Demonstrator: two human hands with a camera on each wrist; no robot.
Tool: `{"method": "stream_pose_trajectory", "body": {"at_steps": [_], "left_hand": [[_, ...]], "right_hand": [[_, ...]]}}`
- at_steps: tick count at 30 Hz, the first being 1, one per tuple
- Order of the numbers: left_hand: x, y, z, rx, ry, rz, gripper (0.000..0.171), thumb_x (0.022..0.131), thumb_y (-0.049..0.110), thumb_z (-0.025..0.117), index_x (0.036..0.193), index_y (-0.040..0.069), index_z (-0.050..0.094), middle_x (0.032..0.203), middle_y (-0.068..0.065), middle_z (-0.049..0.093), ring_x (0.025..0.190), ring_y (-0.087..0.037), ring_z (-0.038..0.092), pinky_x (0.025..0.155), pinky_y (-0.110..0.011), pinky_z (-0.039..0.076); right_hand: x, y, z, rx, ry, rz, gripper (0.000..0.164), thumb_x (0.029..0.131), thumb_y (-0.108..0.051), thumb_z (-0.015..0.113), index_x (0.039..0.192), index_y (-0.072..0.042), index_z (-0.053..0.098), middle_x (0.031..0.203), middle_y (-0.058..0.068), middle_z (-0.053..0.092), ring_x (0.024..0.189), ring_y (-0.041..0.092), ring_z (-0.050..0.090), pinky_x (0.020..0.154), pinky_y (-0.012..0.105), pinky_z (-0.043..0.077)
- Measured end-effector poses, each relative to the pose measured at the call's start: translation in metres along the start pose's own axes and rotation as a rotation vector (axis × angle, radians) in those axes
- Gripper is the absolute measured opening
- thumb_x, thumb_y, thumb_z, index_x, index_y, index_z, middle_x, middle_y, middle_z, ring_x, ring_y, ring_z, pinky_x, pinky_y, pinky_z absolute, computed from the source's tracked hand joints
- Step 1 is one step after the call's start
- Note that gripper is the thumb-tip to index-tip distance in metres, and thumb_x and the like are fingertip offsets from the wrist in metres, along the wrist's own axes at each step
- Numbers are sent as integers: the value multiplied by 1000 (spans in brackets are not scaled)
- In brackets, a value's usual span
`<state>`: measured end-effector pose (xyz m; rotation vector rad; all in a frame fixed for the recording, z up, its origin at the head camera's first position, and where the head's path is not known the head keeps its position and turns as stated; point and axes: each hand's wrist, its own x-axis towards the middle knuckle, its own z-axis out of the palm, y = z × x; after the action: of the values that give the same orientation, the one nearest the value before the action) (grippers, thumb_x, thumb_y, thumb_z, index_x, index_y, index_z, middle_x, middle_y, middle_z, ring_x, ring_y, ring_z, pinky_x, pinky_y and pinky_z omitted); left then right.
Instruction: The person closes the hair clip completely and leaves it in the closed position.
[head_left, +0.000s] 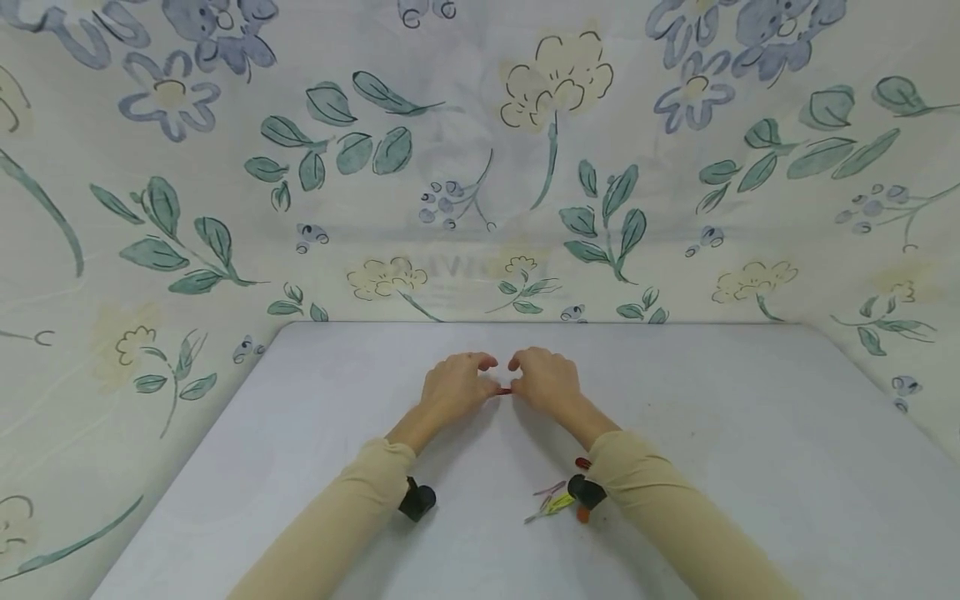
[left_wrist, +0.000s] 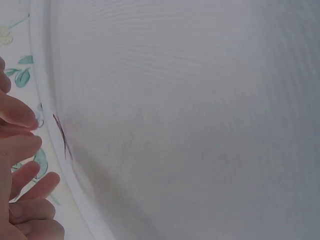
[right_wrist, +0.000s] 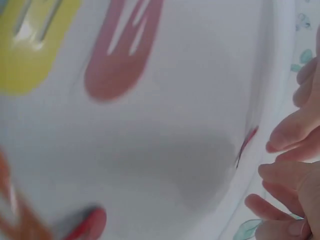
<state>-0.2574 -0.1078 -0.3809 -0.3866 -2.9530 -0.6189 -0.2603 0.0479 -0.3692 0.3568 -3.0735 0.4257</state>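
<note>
A thin dark-red hair clip point(head_left: 504, 391) lies on the white table between my two hands. My left hand point(head_left: 456, 385) is at its left end, with thumb and fingers spread apart in a loose curve. Mirroring it at the right end is my right hand point(head_left: 549, 379), its fingers bent much the same way. Both wrist views show the hair clip point(left_wrist: 62, 136) narrow on the tabletop, a little apart from the fingertips. From the head view alone I cannot tell whether the thumbs touch it.
Beside the right wrist lie several more hair clips: a yellow one point(head_left: 561, 502), a pink one point(head_left: 551, 488), a dark-red one point(head_left: 582, 463) and an orange one point(head_left: 582, 516). The white table point(head_left: 712, 467) ends at a floral-patterned backdrop point(head_left: 480, 283).
</note>
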Motion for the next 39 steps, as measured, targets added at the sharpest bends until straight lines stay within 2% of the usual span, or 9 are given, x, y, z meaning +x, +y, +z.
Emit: {"method": "stream_pose_trajectory", "body": {"at_steps": [5, 12, 14, 16, 19, 21, 29, 38, 39], "left_hand": [[-1, 0, -4, -9, -22, -12, 51, 86, 40, 74, 131, 18, 64, 125, -8, 68, 101, -26, 66, 67, -37, 52], [-8, 0, -10, -12, -44, 26, 75, 82, 51, 75, 145, 19, 51, 128, -13, 65, 91, -22, 61, 62, -32, 47], [-11, 1, -11, -10, -58, 42, 76, 82, 51, 75, 146, 18, 50, 128, -14, 65, 86, -22, 59, 62, -33, 46], [-14, 2, -12, -5, -75, 53, 75, 83, 50, 75, 146, 18, 50, 131, -13, 64, 91, -23, 61, 69, -37, 51], [-19, 6, -12, -11, -97, 72, 74, 83, 50, 74, 146, 17, 50, 136, -11, 61, 108, -28, 64, 84, -45, 53], [-23, 9, -12, -12, -111, 91, 74, 83, 50, 74, 146, 18, 50, 137, -10, 60, 120, -29, 61, 92, -48, 51], [-34, 24, -10, 4, -129, 206, 72, 83, 50, 75, 144, 20, 53, 134, -6, 63, 119, -25, 62, 92, -44, 52], [-38, 45, -4, 20, -197, 281, 70, 84, 51, 73, 143, 19, 53, 141, -4, 58, 129, -22, 55, 100, -45, 48], [-38, 47, -3, 26, -203, 286, 70, 84, 51, 73, 143, 19, 53, 141, -4, 58, 129, -22, 55, 100, -45, 48]], "right_hand": [[-4, 9, -7, -4, 20, -30, 34, 89, -24, 71, 121, -16, 69, 121, 6, 68, 98, 27, 66, 79, 44, 53], [-15, 22, -16, -19, 28, -65, 43, 90, -28, 71, 131, -17, 64, 135, 7, 62, 110, 28, 66, 80, 43, 56], [-19, 26, -18, -17, 40, -79, 43, 90, -27, 71, 131, -16, 64, 134, 8, 63, 106, 27, 67, 76, 40, 56], [-23, 30, -20, -9, 50, -93, 43, 89, -27, 72, 131, -16, 64, 133, 8, 64, 98, 25, 68, 70, 37, 56], [-30, 36, -24, 17, 52, -111, 43, 88, -26, 72, 130, -14, 65, 130, 9, 65, 89, 21, 66, 64, 33, 54], [-35, 40, -27, 31, 52, -116, 43, 88, -25, 73, 129, -14, 65, 129, 10, 66, 92, 22, 67, 64, 33, 54], [-58, 59, -29, 63, 49, -107, 45, 88, -27, 73, 130, -14, 65, 132, 12, 64, 118, 31, 61, 81, 42, 56], [-85, 86, -37, 92, 54, -101, 45, 88, -25, 73, 131, -13, 64, 132, 15, 63, 112, 33, 63, 66, 36, 55], [-87, 88, -38, 93, 60, -105, 45, 88, -25, 73, 130, -12, 64, 132, 15, 63, 112, 34, 63, 68, 37, 55]]}}
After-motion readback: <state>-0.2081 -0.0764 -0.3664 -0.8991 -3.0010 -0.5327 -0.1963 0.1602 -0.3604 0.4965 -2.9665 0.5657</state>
